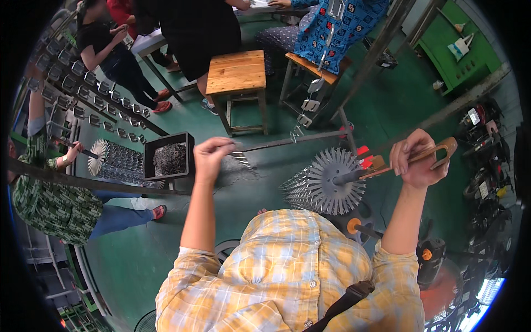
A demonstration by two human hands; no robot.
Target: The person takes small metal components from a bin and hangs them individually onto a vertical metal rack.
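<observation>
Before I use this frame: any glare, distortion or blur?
Head view: white glare at the lower-right rim; head view: black corners, and the long dark bar at left appears bowed; head view: right hand and copper-coloured bracket look reasonably sharp.

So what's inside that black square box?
Inside the black box, left of the left hand in this view, is a heap of small dark pieces, too tiny to name. The heap covers the bottom, so anything underneath is hidden.

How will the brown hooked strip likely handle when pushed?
The brown hooked strip is probably stiff: its curved end stands out beside the right hand. It looks thin, so likely light; that curve may make it rock.
</observation>
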